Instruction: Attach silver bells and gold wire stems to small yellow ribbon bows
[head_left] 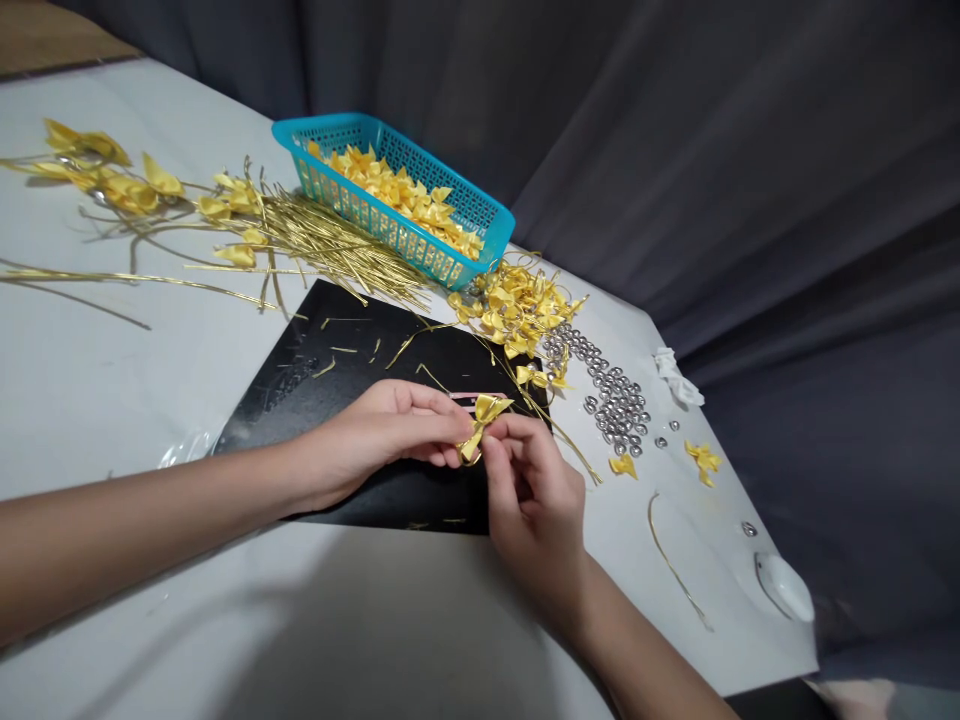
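Over the black mat (352,372), both hands (382,432) are bare; the forearms (150,525), bare too, look slender, the left broadening away from the mat.

Left forearm (150,517) in from left edge, rising slightly to the right, wrist roughly straight. Left hand (382,430) pinching — thumb (439,430) stretched forward, fingers (424,397) bent. Right forearm (641,650) comes up from lower right, angled toward upper left. Right hand (536,490) also in a pinch — right thumb (501,480) pointing up, right fingers (529,432) curled. Fingertips of both hands close together, both forearms bare.
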